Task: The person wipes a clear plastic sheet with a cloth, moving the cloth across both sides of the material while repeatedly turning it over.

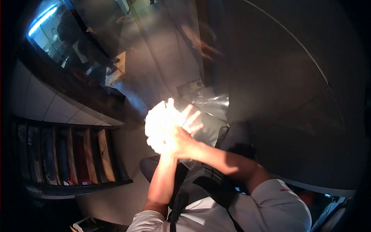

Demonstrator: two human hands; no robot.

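Note:
A white, rounded mass (156,125), overexposed by bright light, is at the centre of the head view, between my hands. My right hand (185,131) lies against its right side with several fingers spread out. My left hand (167,135) is at the mass, mostly washed out by the glare; its fingers cannot be told apart. The two wrists come close together just below the mass. What the mass is made of cannot be made out.
At the left stands a dark rack with wooden slats (106,154). A lit glass panel (54,34) is at the upper left. Shiny clear plastic (216,102) lies beyond my hands. A large dark surface (286,89) fills the right.

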